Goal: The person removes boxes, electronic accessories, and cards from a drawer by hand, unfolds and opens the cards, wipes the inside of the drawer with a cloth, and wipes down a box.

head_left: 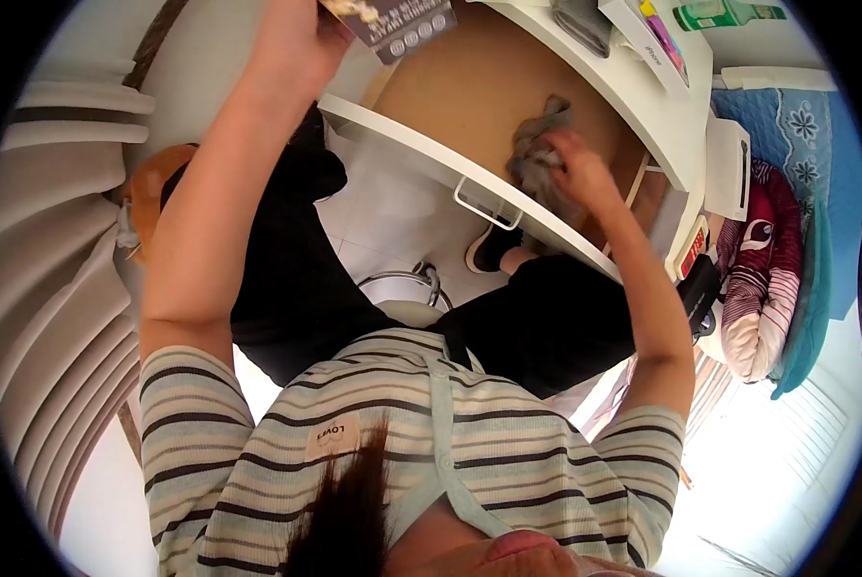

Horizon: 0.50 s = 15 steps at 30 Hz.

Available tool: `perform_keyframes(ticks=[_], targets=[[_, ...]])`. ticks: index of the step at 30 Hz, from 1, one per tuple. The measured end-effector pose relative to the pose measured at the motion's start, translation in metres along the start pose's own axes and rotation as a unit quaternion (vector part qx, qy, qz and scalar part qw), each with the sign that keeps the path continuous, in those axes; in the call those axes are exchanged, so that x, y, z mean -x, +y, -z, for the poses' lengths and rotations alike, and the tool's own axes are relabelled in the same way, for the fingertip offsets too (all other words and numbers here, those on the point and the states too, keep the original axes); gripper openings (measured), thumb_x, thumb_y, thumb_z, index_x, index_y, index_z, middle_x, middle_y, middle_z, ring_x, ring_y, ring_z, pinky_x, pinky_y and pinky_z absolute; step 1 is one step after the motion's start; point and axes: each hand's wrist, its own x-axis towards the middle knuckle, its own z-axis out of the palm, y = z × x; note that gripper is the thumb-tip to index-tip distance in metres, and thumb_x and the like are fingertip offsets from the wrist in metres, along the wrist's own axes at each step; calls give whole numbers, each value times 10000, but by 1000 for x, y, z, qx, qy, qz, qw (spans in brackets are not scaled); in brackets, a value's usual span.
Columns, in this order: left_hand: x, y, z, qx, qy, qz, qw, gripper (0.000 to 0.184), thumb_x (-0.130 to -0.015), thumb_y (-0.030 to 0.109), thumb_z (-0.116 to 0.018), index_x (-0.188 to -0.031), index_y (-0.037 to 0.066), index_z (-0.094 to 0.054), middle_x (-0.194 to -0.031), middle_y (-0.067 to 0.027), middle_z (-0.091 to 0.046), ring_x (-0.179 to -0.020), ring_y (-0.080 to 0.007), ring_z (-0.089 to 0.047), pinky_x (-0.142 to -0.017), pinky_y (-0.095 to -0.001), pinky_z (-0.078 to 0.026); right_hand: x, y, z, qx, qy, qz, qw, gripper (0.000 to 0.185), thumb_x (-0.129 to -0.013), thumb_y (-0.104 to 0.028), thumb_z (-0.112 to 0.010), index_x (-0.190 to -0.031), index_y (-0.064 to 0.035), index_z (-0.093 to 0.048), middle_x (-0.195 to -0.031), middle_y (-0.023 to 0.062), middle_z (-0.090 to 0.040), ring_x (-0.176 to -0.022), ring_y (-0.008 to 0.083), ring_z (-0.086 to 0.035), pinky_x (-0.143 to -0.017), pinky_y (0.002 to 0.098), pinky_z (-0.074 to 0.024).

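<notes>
My left hand (327, 37) is closed around the edge of a dark printed box (407, 29), partly cut off by the top of the view. It holds the box above the left side of a pulled-out white drawer (402, 141). Inside the drawer, toward its right side, my right hand (577, 168) grips a crumpled grey cloth (537, 144). The cloth lies against the drawer's brown bottom (460, 77). Part of the right fingers is hidden by the cloth.
A white desk top (633, 87) curves over the drawer, bearing a white iPhone box (647, 43), a dark grey item (582, 24) and a green bottle (729, 14). A red-digit clock (693, 252) stands at right. Pale curtains (65, 250) hang at left.
</notes>
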Motion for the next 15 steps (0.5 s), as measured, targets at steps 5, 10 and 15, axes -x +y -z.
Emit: perform_keyframes(ticks=[5,10,15], targets=[[14,-45,23,-210,-63,59,974,383,-799,330,-621,-1031,28,-578,-1010,-94,-635,-856,-154,-632,-794,-293,-517,-27,112,-21,78,101,-284,950,412,-853,-266,-514,-1198,-41,-500,-1186,217,-531,-1065,349,-529,-906,423,-416],[13,-41,20,-272,-109,110,950,410,-798,331,-610,-1051,13,-554,-1041,-113,-624,-861,-155,-629,-767,-308,-535,-83,15,-5,9,61,-332,941,459,-895,-366,-448,-1208,-33,-488,-1199,224,-520,-1134,337,-483,-937,427,-395],[13,-42,15,-235,-106,122,958,391,-804,317,-599,-1044,21,-512,-1045,-137,-618,-829,-162,-631,-746,-307,-540,-123,-20,-39,-26,196,52,979,365,-839,-254,-546,-1145,-56,-531,-1124,195,-561,-1048,347,-531,-875,411,-451]])
